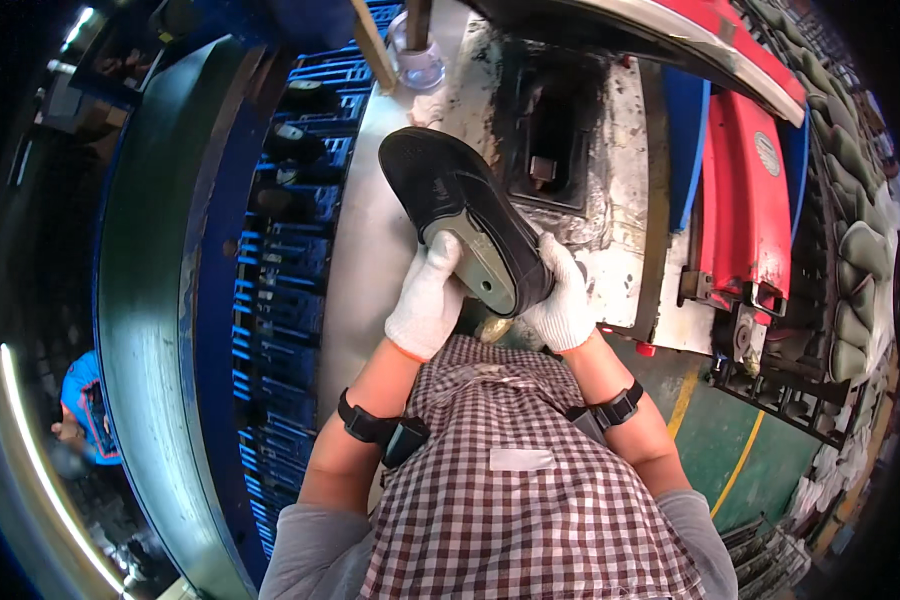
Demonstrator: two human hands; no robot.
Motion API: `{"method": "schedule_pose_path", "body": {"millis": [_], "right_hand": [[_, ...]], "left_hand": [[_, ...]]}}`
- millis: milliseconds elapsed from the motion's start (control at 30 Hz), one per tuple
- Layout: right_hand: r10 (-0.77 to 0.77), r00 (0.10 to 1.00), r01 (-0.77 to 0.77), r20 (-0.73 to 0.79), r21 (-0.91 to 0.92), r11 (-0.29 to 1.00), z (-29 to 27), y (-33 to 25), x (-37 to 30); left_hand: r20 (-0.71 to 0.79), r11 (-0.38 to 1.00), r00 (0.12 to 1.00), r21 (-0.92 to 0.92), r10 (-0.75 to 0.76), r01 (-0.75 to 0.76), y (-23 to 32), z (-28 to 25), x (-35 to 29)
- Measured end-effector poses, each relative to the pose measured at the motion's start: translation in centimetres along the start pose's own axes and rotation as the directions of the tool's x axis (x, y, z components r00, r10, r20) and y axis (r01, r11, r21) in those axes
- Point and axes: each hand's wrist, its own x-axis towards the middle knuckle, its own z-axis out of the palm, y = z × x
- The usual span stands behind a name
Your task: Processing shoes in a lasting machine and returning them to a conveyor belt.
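A black shoe (440, 185) on a grey last lies tilted above the worn metal workbench (370, 260), toe pointing up and away from me. My left hand (428, 297), in a white knit glove, grips its heel end from the left, thumb on the grey sole board (482, 262). My right hand (562, 300), also gloved, holds the heel from the right side. Both wrists carry black straps.
A dark press opening (545, 150) sits just behind the shoe. A red machine part (745, 200) stands to the right. A blue rack with black shoes (295, 150) runs along the left. A clear plastic cup (417, 60) stands at the back. Grey lasts (855, 250) pile up far right.
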Motion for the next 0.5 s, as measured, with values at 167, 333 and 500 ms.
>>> {"method": "schedule_pose_path", "body": {"millis": [167,333,500], "right_hand": [[0.155,0.988,-0.154,-0.004,-0.117,0.981,1.1,2.7,0.4],[0.158,0.941,0.23,0.3,-0.906,0.355,1.9,2.2,1.2],[-0.276,0.895,0.228,0.351,-0.89,-0.394,-1.0,-0.7,1.3]], "left_hand": [[-0.155,0.991,0.987,-0.119,0.038,-0.057,1.6,-0.8,-3.0],[-0.255,0.862,0.945,-0.505,-0.207,0.052,5.5,-2.7,-5.5],[-0.645,0.955,0.755,-0.283,-0.116,-0.095,3.7,-11.1,-6.9]]}}
